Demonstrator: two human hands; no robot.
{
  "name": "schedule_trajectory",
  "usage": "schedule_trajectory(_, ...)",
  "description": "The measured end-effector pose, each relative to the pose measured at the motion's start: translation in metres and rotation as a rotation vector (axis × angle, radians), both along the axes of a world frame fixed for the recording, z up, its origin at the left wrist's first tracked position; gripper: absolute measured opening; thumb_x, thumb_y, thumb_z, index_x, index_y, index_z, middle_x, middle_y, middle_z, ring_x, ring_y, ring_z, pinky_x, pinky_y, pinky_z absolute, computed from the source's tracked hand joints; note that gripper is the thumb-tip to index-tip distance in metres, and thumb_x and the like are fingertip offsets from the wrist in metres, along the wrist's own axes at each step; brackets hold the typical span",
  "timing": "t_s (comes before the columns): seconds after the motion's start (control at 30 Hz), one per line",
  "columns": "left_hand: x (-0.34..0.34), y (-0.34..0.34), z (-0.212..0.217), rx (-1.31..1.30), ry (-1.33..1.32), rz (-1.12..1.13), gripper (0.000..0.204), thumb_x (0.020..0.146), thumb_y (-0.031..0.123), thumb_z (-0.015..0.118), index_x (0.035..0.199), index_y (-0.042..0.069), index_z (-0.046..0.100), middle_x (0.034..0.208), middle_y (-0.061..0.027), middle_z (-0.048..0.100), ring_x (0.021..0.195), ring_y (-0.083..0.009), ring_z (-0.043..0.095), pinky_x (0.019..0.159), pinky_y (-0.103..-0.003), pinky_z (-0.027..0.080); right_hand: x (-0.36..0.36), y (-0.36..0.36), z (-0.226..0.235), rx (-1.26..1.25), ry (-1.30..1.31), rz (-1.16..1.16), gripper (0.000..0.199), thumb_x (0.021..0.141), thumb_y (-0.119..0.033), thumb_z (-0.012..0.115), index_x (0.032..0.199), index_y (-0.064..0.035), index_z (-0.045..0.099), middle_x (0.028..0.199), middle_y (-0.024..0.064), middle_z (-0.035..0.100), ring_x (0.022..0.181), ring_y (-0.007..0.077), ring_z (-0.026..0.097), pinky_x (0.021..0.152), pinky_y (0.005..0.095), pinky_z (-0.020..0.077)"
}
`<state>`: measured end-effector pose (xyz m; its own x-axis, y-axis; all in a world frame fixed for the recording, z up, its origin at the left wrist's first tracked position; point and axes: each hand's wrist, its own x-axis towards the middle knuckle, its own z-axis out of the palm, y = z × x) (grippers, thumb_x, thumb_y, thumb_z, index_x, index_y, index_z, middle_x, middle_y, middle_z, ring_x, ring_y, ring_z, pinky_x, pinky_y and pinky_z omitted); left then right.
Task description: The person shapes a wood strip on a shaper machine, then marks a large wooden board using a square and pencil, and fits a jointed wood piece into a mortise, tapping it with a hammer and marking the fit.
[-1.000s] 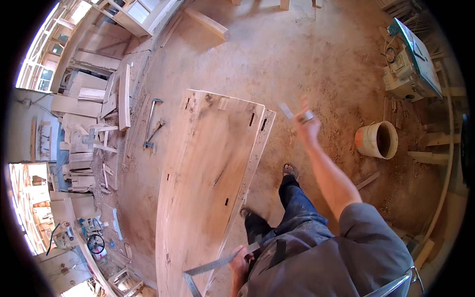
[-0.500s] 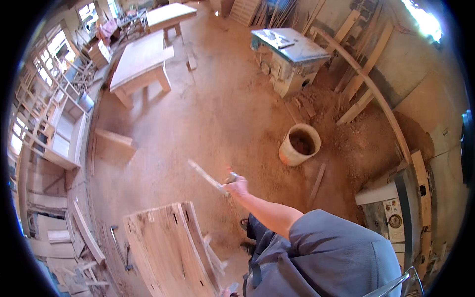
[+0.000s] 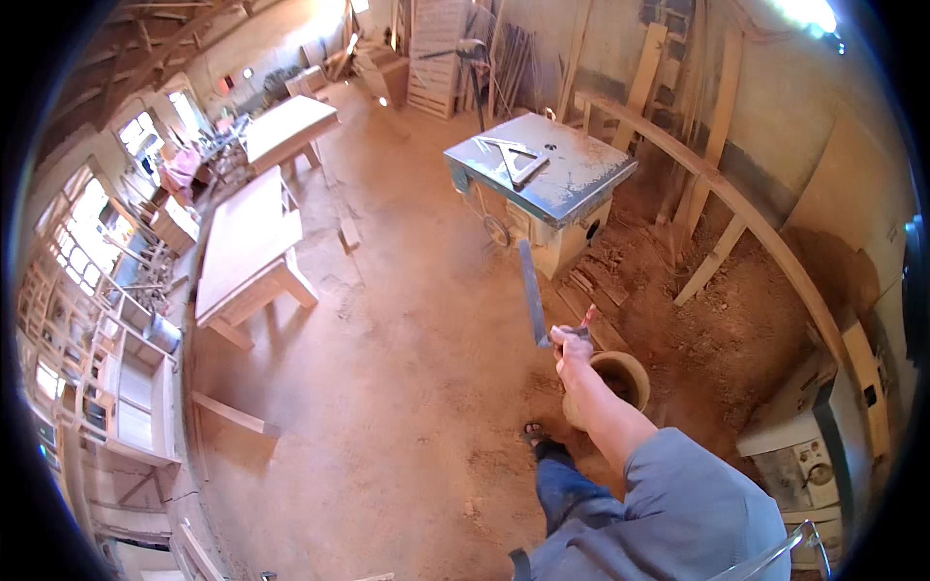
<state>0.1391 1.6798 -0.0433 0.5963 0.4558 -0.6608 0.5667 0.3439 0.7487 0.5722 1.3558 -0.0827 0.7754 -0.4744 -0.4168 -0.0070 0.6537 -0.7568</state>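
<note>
My right hand (image 3: 572, 347) reaches forward with its fingers closed around what looks like a try square (image 3: 532, 295). The flat grey blade points away from me, and the grip end is mostly covered by my fingers. A thin red stick like a pencil (image 3: 589, 316) pokes up from the same hand. Below the wrist stands a round, pale bucket (image 3: 632, 376), partly hidden by my forearm. Ahead of the blade is a machine with a flat metal top (image 3: 581, 184), on which an angular, A-shaped piece (image 3: 513, 160) lies. My left hand is out of view.
Two wooden tables (image 3: 242, 237) (image 3: 291, 126) stand at the left. A board (image 3: 232, 414) lies on the dusty floor near the left ledge. Along the right, a long curved beam (image 3: 722, 184) runs past leaning planks (image 3: 712, 145). A white panelled machine (image 3: 809, 465) sits at lower right.
The view has swung up and forward toward the metal-topped machine. My right hand with the square is now in front of the bucket. The wooden panel at the lower left and my left hand have left view.
</note>
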Motion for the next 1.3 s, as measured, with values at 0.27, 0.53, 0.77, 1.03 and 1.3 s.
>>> schedule_trajectory(0.27,0.209,-0.03,0.03,0.01,0.023,0.027,0.008,0.092,0.009,0.058,0.089,0.002,0.061,0.073,-0.0078,0.06,0.056,-0.0183,0.057,0.05,-0.03,0.045,0.172,-0.103,0.034,-0.04,0.132,-0.231,0.023,0.077,0.002,0.079,0.085,-0.0118,0.062,0.075,-0.001,0.064,0.059,0.0118,0.059,0.044,0.0265,0.0312)
schedule_trajectory(0.53,0.278,-0.001,0.026,-0.028,-0.023,0.2,0.009,0.092,0.008,0.058,0.085,0.004,0.062,0.072,-0.007,0.06,0.054,-0.0178,0.055,0.047,-0.03,0.043,0.409,-0.142,0.043,-0.001,-0.016,-0.201,0.024,0.088,-0.009,0.073,0.101,-0.0151,0.053,0.077,-0.0012,0.055,0.062,0.0136,0.051,0.047,0.0301,0.0369)
schedule_trajectory(0.77,0.298,0.035,0.029,-0.155,-0.239,0.571,0.01,0.092,0.008,0.059,0.099,0.001,0.061,0.076,-0.0103,0.064,0.055,-0.0187,0.059,0.048,-0.031,0.047,0.472,-0.214,0.018,-0.01,0.009,-0.279,0.03,0.084,0.002,0.069,0.106,-0.0173,0.062,0.083,0.0002,0.058,0.065,0.015,0.053,0.044,0.0289,0.0347)
schedule_trajectory(1.03,0.296,0.07,0.054,-0.006,-0.027,0.402,0.03,0.09,0.005,0.063,0.116,-0.006,0.054,0.084,-0.015,0.066,0.063,-0.0231,0.064,0.051,-0.034,0.05,0.395,-0.148,0.031,-1.644,0.577,0.163,0.045,0.075,-0.025,0.069,0.118,-0.0137,0.068,0.119,0.0164,0.066,0.11,0.034,0.065,0.093,0.0451,0.0506)
schedule_trajectory(1.3,0.48,0.025,0.095,-0.332,-0.137,0.273,0.029,0.089,-0.001,0.062,0.116,0.002,0.053,0.095,-0.0184,0.069,0.075,-0.0236,0.066,0.062,-0.034,0.054,0.369,-0.182,0.062,-1.63,0.336,0.638,0.026,0.072,-0.011,0.067,0.096,-0.0045,0.073,0.088,0.0141,0.072,0.08,0.0268,0.068,0.073,0.0378,0.0527)
